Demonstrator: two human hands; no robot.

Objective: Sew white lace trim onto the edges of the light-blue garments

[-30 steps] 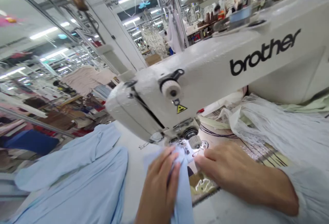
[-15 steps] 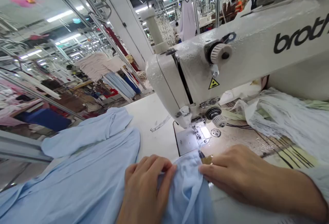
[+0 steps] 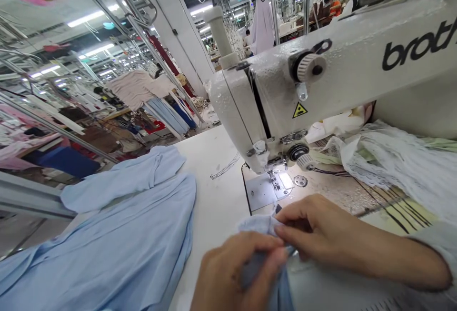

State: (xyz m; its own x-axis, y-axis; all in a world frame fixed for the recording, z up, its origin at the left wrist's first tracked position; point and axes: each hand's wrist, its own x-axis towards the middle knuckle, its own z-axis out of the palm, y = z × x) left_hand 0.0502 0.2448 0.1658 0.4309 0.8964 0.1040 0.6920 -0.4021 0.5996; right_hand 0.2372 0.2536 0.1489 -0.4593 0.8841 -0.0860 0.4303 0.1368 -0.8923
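Observation:
A piece of light blue fabric [image 3: 260, 224] lies bunched in front of the sewing machine [image 3: 257, 115]. My left hand [image 3: 239, 265] pinches it near the edge, thumb and fingers together, slightly blurred. Close beside it, my right hand [image 3: 321, 232] is closed on the fabric's right edge. The fingertips of both hands nearly meet. Beyond them is the lit needle plate [image 3: 262, 192] under the presser foot [image 3: 275, 180]; the fabric sits just on the near side of it.
More light blue garment fabric [image 3: 107, 249] is spread over the left of the white table [image 3: 210, 196]. White lace fabric [image 3: 389, 158] is heaped at the right, under the machine arm. Metal frame posts [image 3: 143, 39] rise behind, with people [image 3: 333, 4] working far back.
My left hand has moved right, up to my right hand. The fabric is now gathered between them and drawn slightly nearer. My right hand's fingers have curled more around its edge.

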